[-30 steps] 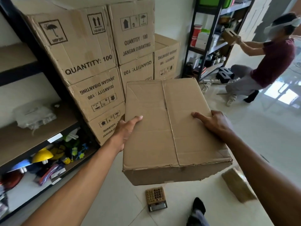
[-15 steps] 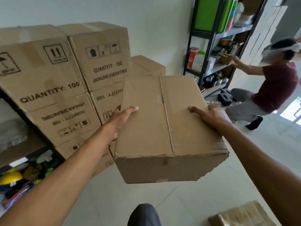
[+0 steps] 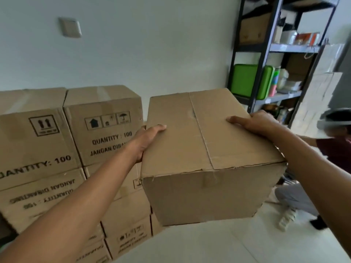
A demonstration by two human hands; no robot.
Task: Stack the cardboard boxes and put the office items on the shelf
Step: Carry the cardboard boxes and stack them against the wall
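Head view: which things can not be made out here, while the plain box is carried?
- Plain box: its underside and far side face away; contents unseen.
- Left hand and right hand: fingers hidden behind the box sides.
- Third stack: hidden behind the box.
- Printed boxes: left ones cut by the frame edge.
- Shelf items: blurred, too small.
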